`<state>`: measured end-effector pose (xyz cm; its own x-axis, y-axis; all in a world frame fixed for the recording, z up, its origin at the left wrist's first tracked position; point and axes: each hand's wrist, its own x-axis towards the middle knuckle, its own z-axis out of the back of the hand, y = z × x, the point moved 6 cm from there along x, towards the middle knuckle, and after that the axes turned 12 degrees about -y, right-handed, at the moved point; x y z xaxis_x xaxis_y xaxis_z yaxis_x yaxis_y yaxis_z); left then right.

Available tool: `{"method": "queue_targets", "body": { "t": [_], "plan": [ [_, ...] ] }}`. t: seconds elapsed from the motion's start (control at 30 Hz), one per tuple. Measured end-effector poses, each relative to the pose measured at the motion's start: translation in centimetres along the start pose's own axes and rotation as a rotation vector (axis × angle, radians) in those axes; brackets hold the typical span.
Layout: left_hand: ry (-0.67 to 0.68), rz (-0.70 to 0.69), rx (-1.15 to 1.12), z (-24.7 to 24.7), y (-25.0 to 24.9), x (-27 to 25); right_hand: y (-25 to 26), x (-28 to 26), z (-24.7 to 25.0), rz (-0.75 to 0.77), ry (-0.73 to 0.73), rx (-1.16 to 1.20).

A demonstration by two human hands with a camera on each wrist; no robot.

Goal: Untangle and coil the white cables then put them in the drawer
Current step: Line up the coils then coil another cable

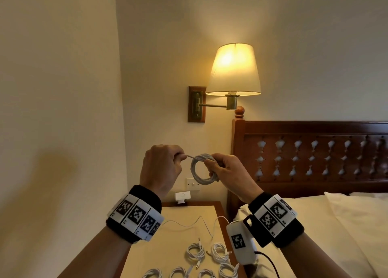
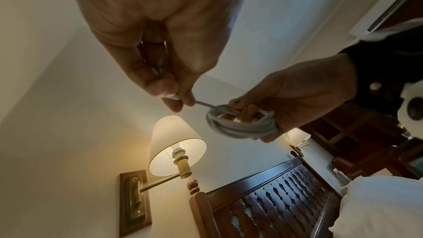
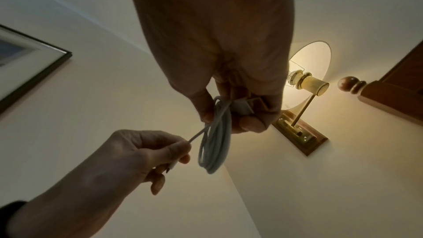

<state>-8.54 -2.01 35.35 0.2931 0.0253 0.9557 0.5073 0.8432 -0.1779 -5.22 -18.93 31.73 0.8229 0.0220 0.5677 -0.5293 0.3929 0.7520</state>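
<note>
Both hands are raised in front of the wall above the nightstand. My right hand (image 1: 218, 166) grips a coiled white cable (image 1: 198, 172) by its right side, fingers through the loop; the coil (image 2: 240, 126) hangs in several turns. My left hand (image 1: 178, 157) pinches the cable's free end with its connector (image 2: 174, 98), a short straight stretch running from it into the coil (image 3: 215, 144). Several coiled white cables (image 1: 196, 253) lie on the nightstand (image 1: 174, 216) below, and one loose white cable (image 1: 189, 225) trails across its top. No drawer shows in any view.
A lit wall lamp (image 1: 234, 69) hangs just above and right of the hands. The wooden headboard (image 1: 310, 153) and a white-sheeted bed (image 1: 315, 225) fill the right. A wall socket (image 1: 193, 184) and white plug (image 1: 182, 196) sit behind the nightstand.
</note>
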Motion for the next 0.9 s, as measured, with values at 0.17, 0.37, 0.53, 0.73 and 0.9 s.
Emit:
{"method": "queue_targets", "body": {
  "t": [0.17, 0.37, 0.53, 0.73, 0.9],
  "plan": [
    [-0.049, -0.031, -0.025, 0.6, 0.4, -0.3, 0.6, -0.1, 0.0, 0.061, 0.042, -0.058],
    [-0.025, 0.158, -0.224, -0.1, 2.2, -1.3, 0.1, 0.0, 0.0, -0.135, 0.094, 0.272],
    [0.218, 0.879, -0.72, -3.2, 3.2, -3.8, -0.4, 0.2, -1.2, -0.347, 0.114, 0.542],
    [0.514, 1.407, -1.202, -5.9, 0.8, -7.0, -0.5, 0.5, -1.2, -0.35, 0.003, 0.5],
    [0.585, 1.517, -1.405, -5.2, -0.4, -7.0, -0.6, 0.4, -0.6, -0.245, -0.133, 0.365]
  ]
}}
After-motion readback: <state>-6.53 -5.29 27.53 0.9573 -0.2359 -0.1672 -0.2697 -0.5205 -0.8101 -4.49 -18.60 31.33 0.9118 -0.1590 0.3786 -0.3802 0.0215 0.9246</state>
